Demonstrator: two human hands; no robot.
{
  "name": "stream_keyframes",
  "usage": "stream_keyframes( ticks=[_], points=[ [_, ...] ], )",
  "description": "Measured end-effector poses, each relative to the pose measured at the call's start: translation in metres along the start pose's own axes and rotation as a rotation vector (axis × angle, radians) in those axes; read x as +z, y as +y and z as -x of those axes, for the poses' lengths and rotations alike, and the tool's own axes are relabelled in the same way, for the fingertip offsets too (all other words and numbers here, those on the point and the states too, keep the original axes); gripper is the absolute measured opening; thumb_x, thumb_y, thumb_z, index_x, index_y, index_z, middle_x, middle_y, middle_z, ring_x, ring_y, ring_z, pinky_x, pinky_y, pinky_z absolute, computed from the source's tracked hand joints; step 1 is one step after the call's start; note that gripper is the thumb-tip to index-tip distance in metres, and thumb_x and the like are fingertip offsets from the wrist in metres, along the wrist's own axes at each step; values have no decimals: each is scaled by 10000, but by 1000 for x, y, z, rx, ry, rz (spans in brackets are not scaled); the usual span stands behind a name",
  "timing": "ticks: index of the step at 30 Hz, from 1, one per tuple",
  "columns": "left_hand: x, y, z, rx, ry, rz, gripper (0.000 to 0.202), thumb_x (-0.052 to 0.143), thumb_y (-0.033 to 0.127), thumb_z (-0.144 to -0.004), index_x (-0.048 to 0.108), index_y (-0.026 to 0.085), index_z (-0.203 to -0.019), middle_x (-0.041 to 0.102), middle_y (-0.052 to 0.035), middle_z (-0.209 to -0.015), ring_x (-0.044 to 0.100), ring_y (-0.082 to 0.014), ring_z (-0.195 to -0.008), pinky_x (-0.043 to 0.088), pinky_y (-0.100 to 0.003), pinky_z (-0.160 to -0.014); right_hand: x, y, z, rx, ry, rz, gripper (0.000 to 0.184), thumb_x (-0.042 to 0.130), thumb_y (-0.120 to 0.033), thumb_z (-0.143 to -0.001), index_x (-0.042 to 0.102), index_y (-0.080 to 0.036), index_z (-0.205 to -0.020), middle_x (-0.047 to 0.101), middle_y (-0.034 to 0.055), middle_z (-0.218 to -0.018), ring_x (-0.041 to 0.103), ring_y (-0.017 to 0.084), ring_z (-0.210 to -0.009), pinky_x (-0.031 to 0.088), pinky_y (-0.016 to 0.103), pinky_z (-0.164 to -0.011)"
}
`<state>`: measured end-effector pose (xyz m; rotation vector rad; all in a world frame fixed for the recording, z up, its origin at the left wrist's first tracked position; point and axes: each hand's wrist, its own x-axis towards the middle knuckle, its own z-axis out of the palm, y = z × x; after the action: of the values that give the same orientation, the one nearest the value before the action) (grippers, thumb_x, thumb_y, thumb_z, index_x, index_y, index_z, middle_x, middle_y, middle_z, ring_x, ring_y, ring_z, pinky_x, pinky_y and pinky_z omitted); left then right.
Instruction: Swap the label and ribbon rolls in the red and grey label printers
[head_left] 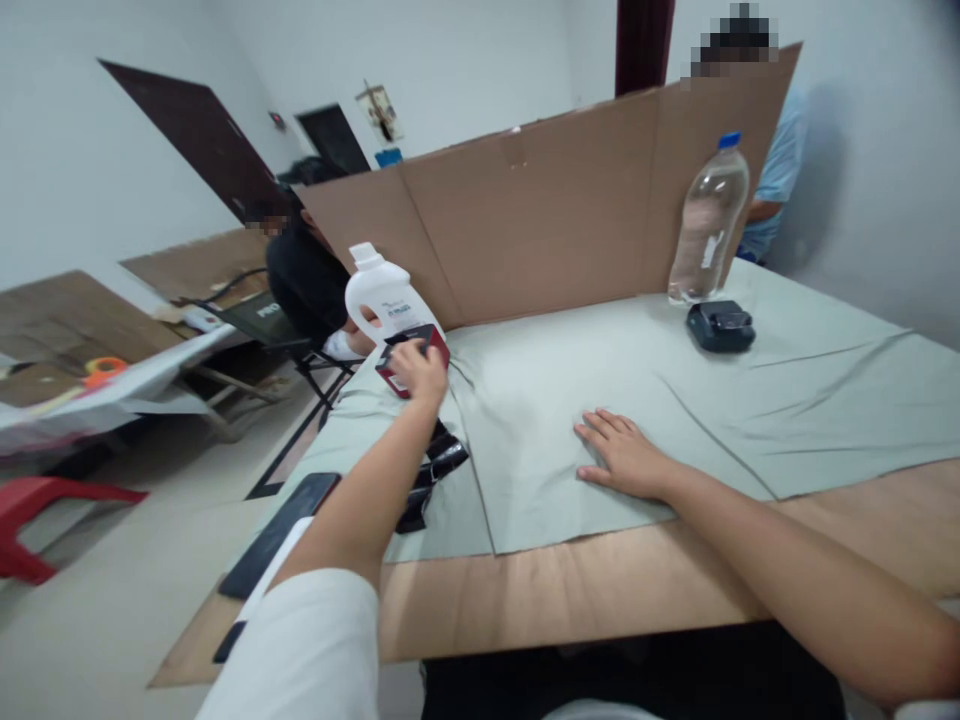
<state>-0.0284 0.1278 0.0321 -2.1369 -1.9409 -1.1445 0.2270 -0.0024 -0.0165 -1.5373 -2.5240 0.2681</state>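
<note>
My left hand (421, 372) reaches to the far left of the table, its fingers curled over the top of a black and dark red box (440, 343). Right behind that box stands a white jug (394, 300) with a handle and printed text. Crumpled glossy black plastic (446, 455) lies beside my left forearm. Palm down, my right hand (622, 455) rests flat on the pale green cloth (540, 380) with its fingers stretched out, holding nothing.
A cardboard panel (532, 215) stands along the table's back. At the far right are a large clear bottle (709, 240) with a blue cap and a small black device (721, 327). A dark flat slab (285, 530) lies at the left edge. People sit beyond the panel.
</note>
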Motion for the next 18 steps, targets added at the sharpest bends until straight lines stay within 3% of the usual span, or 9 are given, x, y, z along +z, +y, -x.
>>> stream_keyframes(
  ticks=[2, 4, 6, 9, 11, 14, 18],
  points=[
    [4, 10, 16, 9, -63, 8, 251, 476, 192, -905, 576, 137, -1129, 633, -115, -1180, 535, -241, -1177, 355, -431, -1072, -3, -2, 0, 11, -14, 12, 808, 434, -680, -869, 396, -150, -1479, 299, 168, -1567, 236, 364, -1454, 240, 500, -1149],
    [15, 28, 43, 66, -196, 21, 256, 480, 224, -905, 602, 138, -1114, 636, -129, -1197, 541, -245, -1190, 363, -411, -1074, -6, -5, 1, 19, -21, 19, 798, 431, -666, -876, 388, -149, -1483, 294, 165, -1569, 232, 355, -1458, 236, 493, -1152],
    [25, 47, 75, 212, -349, 1, 330, 474, 282, -923, 586, 135, -1197, 559, -151, -1346, 426, -280, -1336, 317, -447, -1112, -7, -8, 3, 27, -16, 26, 778, 413, -650, -890, 382, -151, -1486, 293, 157, -1571, 232, 344, -1459, 229, 492, -1156],
    [28, 63, 111, 354, -433, -70, 375, 451, 362, -943, 586, 161, -1229, 452, -141, -1467, 260, -327, -1440, 257, -507, -1135, -4, -14, 9, 40, 6, 40, 757, 396, -633, -902, 377, -154, -1488, 296, 151, -1571, 238, 338, -1459, 222, 496, -1158],
    [23, 65, 121, 352, -438, -111, 385, 439, 376, -947, 584, 159, -1230, 448, -141, -1469, 256, -337, -1439, 269, -505, -1126, 0, -18, 15, 42, 21, 45, 751, 394, -623, -905, 378, -148, -1487, 302, 156, -1568, 239, 340, -1458, 220, 498, -1157],
    [15, 61, 121, 342, -444, -141, 384, 448, 355, -939, 566, 147, -1240, 515, -141, -1395, 366, -317, -1372, 310, -469, -1102, 5, -17, 20, 6, 30, 40, 738, 401, -619, -903, 392, -159, -1479, 311, 154, -1565, 242, 337, -1456, 222, 498, -1151],
    [13, 60, 117, 349, -445, -147, 358, 476, 334, -915, 569, 146, -1205, 563, -139, -1316, 468, -295, -1256, 338, -458, -1061, -11, 20, 0, 18, 40, 40, 637, 463, -598, -885, 485, -241, -1412, 407, 126, -1521, 308, 334, -1423, 252, 525, -1121]
  ],
)
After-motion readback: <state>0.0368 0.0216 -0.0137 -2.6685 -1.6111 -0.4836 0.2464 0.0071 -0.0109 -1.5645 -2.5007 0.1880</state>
